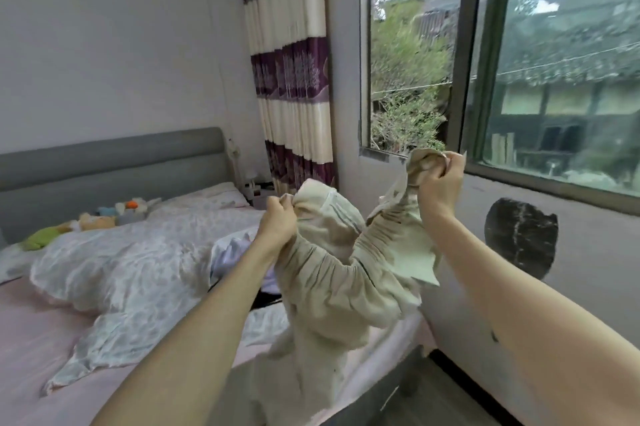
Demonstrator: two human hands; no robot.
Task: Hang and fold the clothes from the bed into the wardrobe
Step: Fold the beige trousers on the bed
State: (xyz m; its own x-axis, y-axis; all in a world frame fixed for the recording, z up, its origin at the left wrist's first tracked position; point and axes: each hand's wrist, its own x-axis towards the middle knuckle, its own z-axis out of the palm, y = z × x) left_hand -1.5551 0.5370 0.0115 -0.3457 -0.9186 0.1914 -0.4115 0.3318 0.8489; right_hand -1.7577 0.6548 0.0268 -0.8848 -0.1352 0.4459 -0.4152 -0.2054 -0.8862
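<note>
A beige gathered garment (329, 287) hangs in the air above the bed's right edge, its lower part draping down toward the mattress. My left hand (278, 223) grips a bunched part of its top edge. My right hand (441, 183) is raised higher, near the window sill, and grips another bunched end of the same garment. Behind my left forearm a small pile of clothes (235, 259), pale lilac with something dark under it, lies on the bed (31, 339). The wardrobe is not in view.
A floral duvet (121, 266) sprawls across the pink sheet. Soft toys (93, 219) sit by the grey headboard (114, 162). A striped curtain (291, 72) hangs beside the window (485, 55). A dark patch (519, 235) marks the wall on the right.
</note>
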